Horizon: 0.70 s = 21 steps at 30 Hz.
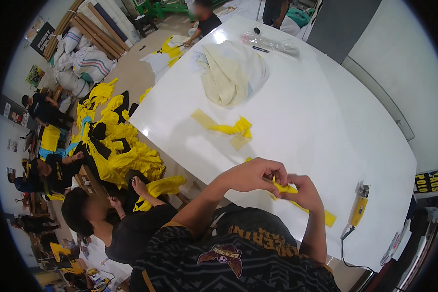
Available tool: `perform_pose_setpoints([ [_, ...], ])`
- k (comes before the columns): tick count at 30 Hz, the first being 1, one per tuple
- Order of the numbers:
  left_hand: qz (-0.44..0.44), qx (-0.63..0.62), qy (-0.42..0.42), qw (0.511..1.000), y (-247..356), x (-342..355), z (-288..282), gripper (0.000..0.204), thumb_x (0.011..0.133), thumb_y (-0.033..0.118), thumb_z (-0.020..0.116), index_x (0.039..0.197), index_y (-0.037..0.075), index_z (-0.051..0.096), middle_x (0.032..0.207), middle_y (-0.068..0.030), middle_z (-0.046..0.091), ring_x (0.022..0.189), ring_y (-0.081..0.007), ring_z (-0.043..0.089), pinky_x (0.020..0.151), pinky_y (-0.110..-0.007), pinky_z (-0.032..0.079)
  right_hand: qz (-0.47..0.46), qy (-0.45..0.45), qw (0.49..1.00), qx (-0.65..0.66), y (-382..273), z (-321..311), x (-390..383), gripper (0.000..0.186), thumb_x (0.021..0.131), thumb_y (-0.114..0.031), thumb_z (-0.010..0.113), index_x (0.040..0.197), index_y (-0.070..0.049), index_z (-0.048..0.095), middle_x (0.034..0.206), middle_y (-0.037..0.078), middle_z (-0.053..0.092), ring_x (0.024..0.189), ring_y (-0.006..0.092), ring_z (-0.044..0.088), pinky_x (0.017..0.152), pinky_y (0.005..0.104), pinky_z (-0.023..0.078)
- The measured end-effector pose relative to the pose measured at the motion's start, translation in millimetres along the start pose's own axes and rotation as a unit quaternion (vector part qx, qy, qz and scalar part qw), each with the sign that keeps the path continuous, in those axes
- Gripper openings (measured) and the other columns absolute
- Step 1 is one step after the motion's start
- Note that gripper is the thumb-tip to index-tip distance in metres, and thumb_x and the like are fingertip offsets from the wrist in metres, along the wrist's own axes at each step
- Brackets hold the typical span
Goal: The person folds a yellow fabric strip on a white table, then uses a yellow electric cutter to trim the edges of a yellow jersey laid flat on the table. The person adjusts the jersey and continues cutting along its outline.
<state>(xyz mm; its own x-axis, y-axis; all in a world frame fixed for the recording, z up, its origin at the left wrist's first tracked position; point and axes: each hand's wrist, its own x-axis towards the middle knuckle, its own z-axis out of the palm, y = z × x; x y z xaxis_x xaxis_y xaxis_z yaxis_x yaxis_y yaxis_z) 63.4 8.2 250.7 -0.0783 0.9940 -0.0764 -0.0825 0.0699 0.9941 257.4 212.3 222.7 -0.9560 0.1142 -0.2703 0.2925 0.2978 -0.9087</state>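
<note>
Over the near side of the white table (297, 117), the left hand (254, 174) and right hand (307, 192) pinch a yellow strip (286, 189) between them. It looks light, soft and bendy (like a ribbon, maybe), so its flat edges seem good to hold.

Above the near part of a glossy white table (311, 121), the person's left hand (258, 175) and right hand (304, 192) hold a narrow yellow fabric strip (329, 218) that trails right. Farther off lie a crumpled yellow ribbon-like strip (243, 125) and a bunched cream cloth (224, 73). A yellow corded handheld tool (359, 211) rests at right; at left, beyond the table, a seated co-worker in black (138, 233) sits near heaped yellow and black fabric (126, 158).
</note>
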Motion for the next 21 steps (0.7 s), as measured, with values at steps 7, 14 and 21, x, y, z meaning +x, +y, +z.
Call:
perform_pose_setpoints([
  [7, -0.083, 0.207, -0.048, 0.974, -10, -18, -20, 0.039, 0.100, 0.025, 0.086, 0.131, 0.004, 0.077, 0.100, -0.0104, 0.078, 0.085, -0.0222, 0.072, 0.079, -0.038, 0.054, 0.061, -0.066, 0.978, 0.188, 31, -14, -54, 0.024, 0.096, -0.002, 0.090, 0.117, 0.001, 0.079, 0.110, 0.004, 0.076, 0.108, 0.0133, 0.068, 0.099, 0.0332, 0.054],
  [14, -0.153, 0.206, -0.161, 0.953, -18, -22, -29, 0.038, 0.100, 0.037, 0.084, 0.118, 0.003, 0.082, 0.090, -0.0081, 0.082, 0.085, -0.0229, 0.077, 0.081, -0.038, 0.056, 0.067, -0.004, 0.951, 0.300, 43, -19, -94, 0.021, 0.097, 0.011, 0.084, 0.115, 0.005, 0.077, 0.117, 0.006, 0.076, 0.107, 0.0138, 0.071, 0.098, 0.0333, 0.059],
  [21, -0.130, 0.251, -0.089, 0.955, -40, -25, -47, 0.036, 0.097, 0.034, 0.082, 0.117, 0.004, 0.082, 0.093, -0.0094, 0.083, 0.087, -0.0267, 0.077, 0.081, -0.039, 0.056, 0.050, 0.048, 0.973, 0.221, 21, -44, -127, 0.020, 0.089, 0.016, 0.088, 0.106, 0.007, 0.081, 0.105, 0.008, 0.082, 0.097, 0.0153, 0.076, 0.091, 0.0322, 0.061],
])
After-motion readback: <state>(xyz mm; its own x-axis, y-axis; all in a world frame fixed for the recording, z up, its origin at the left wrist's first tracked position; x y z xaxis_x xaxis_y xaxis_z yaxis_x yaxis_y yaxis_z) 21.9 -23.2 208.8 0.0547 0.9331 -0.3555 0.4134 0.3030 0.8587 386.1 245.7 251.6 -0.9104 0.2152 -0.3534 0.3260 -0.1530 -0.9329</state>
